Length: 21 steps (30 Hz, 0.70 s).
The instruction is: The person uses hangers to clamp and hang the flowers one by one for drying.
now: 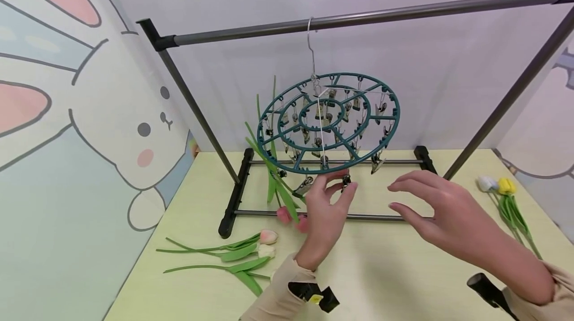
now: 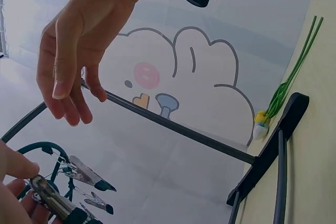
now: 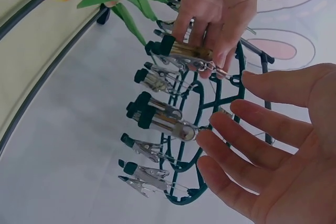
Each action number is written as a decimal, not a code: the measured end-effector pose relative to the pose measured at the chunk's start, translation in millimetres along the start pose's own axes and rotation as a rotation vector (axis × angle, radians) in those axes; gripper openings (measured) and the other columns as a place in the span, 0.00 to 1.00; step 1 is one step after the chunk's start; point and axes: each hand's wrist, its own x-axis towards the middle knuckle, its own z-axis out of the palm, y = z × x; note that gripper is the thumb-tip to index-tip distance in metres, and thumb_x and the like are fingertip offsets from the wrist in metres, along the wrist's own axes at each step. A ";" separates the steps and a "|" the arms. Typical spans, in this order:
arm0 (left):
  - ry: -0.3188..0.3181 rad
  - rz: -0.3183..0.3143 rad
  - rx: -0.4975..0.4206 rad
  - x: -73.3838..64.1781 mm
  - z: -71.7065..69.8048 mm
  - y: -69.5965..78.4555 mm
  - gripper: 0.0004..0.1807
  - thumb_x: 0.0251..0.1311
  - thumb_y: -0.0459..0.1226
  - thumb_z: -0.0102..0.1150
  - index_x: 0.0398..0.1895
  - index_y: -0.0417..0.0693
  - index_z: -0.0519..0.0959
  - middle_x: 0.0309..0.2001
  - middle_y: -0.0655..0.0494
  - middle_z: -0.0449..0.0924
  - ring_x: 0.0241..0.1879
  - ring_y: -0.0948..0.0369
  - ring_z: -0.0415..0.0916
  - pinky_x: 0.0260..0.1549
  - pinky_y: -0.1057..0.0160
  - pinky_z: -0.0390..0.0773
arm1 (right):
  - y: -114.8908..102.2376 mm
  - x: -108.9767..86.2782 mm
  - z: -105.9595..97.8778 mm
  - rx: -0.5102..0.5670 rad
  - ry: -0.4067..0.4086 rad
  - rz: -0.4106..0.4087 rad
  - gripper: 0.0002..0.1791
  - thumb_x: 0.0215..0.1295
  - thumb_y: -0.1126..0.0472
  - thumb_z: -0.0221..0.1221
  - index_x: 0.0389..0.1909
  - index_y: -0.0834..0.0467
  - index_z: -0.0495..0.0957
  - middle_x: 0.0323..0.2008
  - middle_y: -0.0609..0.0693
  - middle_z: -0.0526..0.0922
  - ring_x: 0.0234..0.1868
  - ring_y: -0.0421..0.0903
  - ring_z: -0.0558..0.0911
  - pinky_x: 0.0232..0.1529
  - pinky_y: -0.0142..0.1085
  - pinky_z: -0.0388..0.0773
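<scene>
A round dark green clip hanger (image 1: 383,117), with several metal clips around its rings, hangs by a hook from a grey rail. At its near rim my left hand (image 1: 326,216) pinches a metal clip (image 1: 346,182) between thumb and fingers; the same clip (image 3: 191,51) shows dark green tips in the right wrist view. My right hand (image 1: 441,211) is held in the air to the right of the hanger, fingers spread and lightly bent, holding nothing. Pink tulips (image 1: 284,215) hang heads down at the hanger's left side.
The rail (image 1: 367,20) belongs to a standing frame with black feet (image 1: 230,219) on a pale yellow table (image 1: 372,281). Several pale artificial tulips (image 1: 268,237) lie at the left. A yellow tulip (image 1: 506,186) and a white one (image 1: 487,184) lie at the right.
</scene>
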 end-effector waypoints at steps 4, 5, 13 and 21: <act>-0.011 0.003 -0.022 -0.7 -2.3 1.6 0.15 0.59 0.31 0.62 0.48 0.35 0.75 0.46 0.44 0.78 0.47 0.52 0.77 0.48 0.60 0.78 | 3.3 -3.0 -3.3 -0.012 -0.027 0.018 0.32 0.66 0.33 0.39 0.36 0.54 0.82 0.37 0.44 0.81 0.34 0.43 0.81 0.30 0.26 0.75; -0.014 0.000 -0.028 -0.9 -3.0 1.6 0.15 0.58 0.31 0.62 0.48 0.35 0.75 0.46 0.45 0.78 0.46 0.52 0.76 0.47 0.59 0.79 | 4.0 -3.7 -4.0 -0.018 -0.032 0.022 0.33 0.65 0.33 0.39 0.36 0.54 0.82 0.37 0.44 0.81 0.33 0.43 0.81 0.30 0.26 0.75; -0.035 -0.014 -0.037 -1.7 -5.7 2.9 0.17 0.57 0.33 0.64 0.48 0.34 0.76 0.46 0.48 0.79 0.46 0.52 0.75 0.45 0.58 0.80 | 12.0 -8.5 -10.8 -0.042 -0.070 0.048 0.32 0.63 0.31 0.42 0.36 0.52 0.83 0.36 0.44 0.80 0.30 0.42 0.80 0.25 0.27 0.75; -0.030 -0.017 -0.020 -2.3 -8.4 6.7 0.16 0.57 0.33 0.64 0.48 0.38 0.77 0.45 0.45 0.79 0.44 0.52 0.75 0.41 0.60 0.81 | 21.2 -14.6 -15.9 -0.081 -0.118 0.060 0.17 0.54 0.44 0.66 0.37 0.52 0.82 0.37 0.44 0.80 0.27 0.38 0.77 0.25 0.37 0.76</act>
